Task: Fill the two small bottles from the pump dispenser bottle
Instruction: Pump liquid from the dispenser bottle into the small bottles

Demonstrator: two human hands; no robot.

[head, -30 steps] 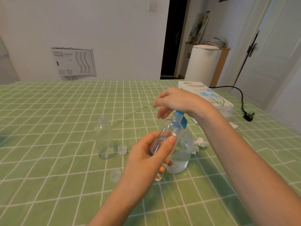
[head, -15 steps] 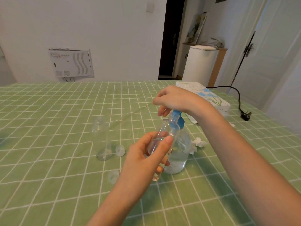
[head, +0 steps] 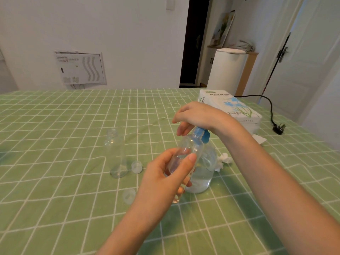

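Two hands are at work at the middle of the bench (head: 55,126). Your left hand (head: 163,181) forms a closed grip round the small bottle (head: 191,148), thumb on the near side and fingers curled behind. It holds the bottle off the cloth and tilted, with its neck up against the blue pump head (head: 202,135). Your right hand (head: 200,116) lies on top of that pump head, its grip loose, fingers hanging bent in front and clasping nothing. The pump dispenser bottle (head: 204,173) stands just behind the held one, partly full of clear liquid; no label on it can be read. A second small bottle (head: 116,155) stands upright and uncapped to the left, with two clear caps (head: 136,167) (head: 128,195) lying near it. Behind your right wrist a white box (head: 230,105) reads "TISSUE PAPER" beside blue flowers; its smaller print is too fine to read.
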